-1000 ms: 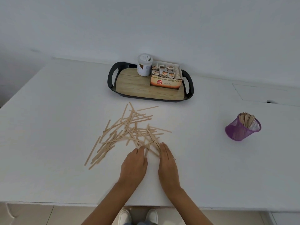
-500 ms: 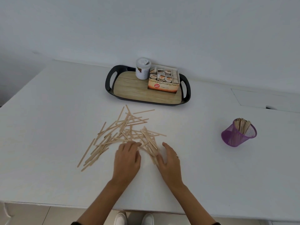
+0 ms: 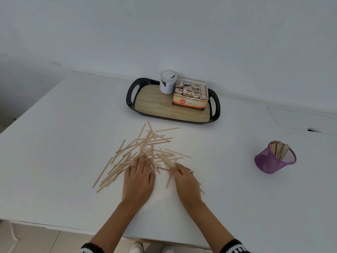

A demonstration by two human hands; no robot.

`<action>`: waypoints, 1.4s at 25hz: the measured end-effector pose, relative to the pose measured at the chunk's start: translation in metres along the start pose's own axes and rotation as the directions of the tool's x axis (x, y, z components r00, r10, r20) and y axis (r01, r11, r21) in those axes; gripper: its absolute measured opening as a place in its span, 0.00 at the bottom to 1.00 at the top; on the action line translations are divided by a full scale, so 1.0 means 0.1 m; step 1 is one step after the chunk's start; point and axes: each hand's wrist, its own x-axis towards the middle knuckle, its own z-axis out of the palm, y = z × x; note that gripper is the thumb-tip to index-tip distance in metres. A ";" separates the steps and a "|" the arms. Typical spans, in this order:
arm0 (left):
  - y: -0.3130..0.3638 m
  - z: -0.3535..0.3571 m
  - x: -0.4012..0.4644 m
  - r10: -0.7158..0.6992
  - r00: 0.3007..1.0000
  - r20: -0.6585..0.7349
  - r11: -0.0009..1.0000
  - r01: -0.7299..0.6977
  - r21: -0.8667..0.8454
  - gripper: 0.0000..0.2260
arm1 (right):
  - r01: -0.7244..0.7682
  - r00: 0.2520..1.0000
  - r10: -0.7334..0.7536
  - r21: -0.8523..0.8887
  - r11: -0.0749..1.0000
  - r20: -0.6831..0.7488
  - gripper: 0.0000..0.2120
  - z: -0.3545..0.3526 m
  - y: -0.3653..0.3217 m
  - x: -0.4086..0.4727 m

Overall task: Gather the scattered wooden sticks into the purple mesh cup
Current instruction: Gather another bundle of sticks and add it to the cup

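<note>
Several thin wooden sticks (image 3: 145, 148) lie scattered in a loose pile at the middle of the white table (image 3: 54, 143). My left hand (image 3: 139, 178) lies flat, palm down, with straight fingers resting on the near edge of the pile. My right hand (image 3: 185, 179) is just right of it, fingers on a few sticks at the pile's near right; some sticks poke out beneath its palm. The purple mesh cup (image 3: 273, 159) stands far right, tilted, holding a bundle of sticks.
A black-rimmed tray (image 3: 132, 95) with a wood-look floor sits at the back, carrying a white jar (image 3: 167, 82) and an open tea box (image 3: 190, 96). The table's near edge runs just under my forearms. A wall rises behind the table.
Both hands slid forward onto the near side of the pile and spread apart. The right hand moved right and now covers a few sticks.
</note>
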 end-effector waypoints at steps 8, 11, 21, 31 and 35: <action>0.00 0.00 0.01 -0.004 0.999 0.032 1.000 0.005 -0.016 0.27 | 0.022 0.999 -0.011 -0.211 0.977 0.054 0.15 -0.20 0.09 0.21; -0.01 0.01 0.01 -0.002 0.999 0.040 1.000 0.003 -0.023 0.28 | -0.019 0.998 0.027 -0.124 0.992 0.062 0.12 -0.27 0.05 0.28; -0.02 0.02 0.00 -0.014 1.000 0.015 0.998 0.015 -0.061 0.30 | -0.584 0.811 0.326 0.709 0.394 0.486 0.12 -0.71 0.35 0.59; -0.04 0.06 0.01 -0.006 1.000 0.009 0.998 0.006 -0.065 0.30 | -0.634 0.718 0.125 0.717 -0.289 0.685 0.19 -0.73 0.38 0.70; -0.06 0.08 0.02 -0.006 1.000 0.008 0.998 0.007 -0.058 0.30 | -0.640 0.713 0.136 0.718 -0.276 0.688 0.15 -0.75 0.36 0.77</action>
